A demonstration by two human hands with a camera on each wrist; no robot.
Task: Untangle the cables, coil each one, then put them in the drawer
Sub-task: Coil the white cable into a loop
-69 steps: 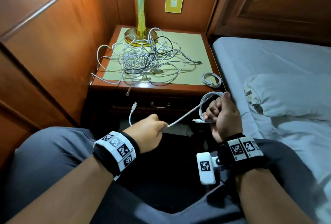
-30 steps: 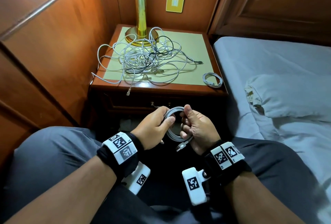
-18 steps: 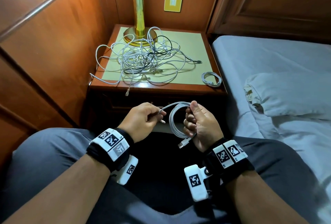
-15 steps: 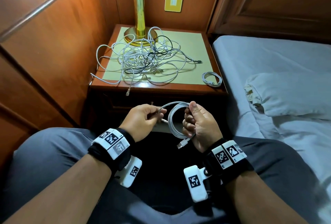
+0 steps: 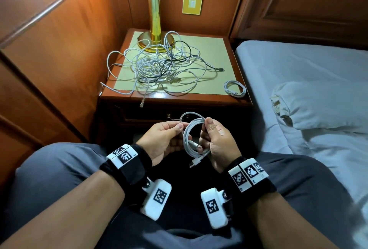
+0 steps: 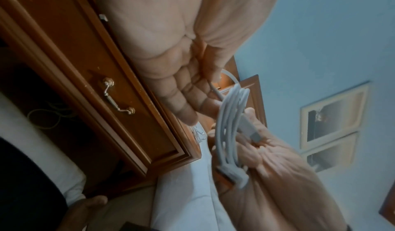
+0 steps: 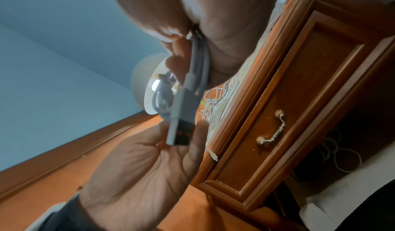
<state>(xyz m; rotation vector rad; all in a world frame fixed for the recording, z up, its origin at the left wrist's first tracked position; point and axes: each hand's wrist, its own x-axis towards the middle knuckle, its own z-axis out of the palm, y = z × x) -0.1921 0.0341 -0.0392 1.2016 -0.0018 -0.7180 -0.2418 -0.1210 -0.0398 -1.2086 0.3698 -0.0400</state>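
Observation:
Over my lap I hold a white cable [image 5: 190, 139] wound into a small coil. My right hand [image 5: 208, 129] grips the coil's right side, and its USB plug [image 5: 194, 163] hangs below. My left hand [image 5: 179, 127] pinches the cable's free end just left of the coil. In the left wrist view the coil [image 6: 229, 116] stands edge-on between both hands. The right wrist view has the USB plug [image 7: 181, 128] close up. A tangle of white and black cables [image 5: 159, 67] lies on the nightstand [image 5: 219, 49]. The drawer [image 5: 151, 117] below it is closed.
One small coiled white cable [image 5: 235, 88] lies at the nightstand's front right corner. A brass lamp [image 5: 153, 19] stands at the back of the top, with cable looped round its base. The bed with a pillow [image 5: 322, 105] is on the right, and wood panelling [image 5: 59, 39] on the left.
The cable that was stretched between my hands is now wound into a coil in my right hand. My left hand has carried the free end up and over to the coil.

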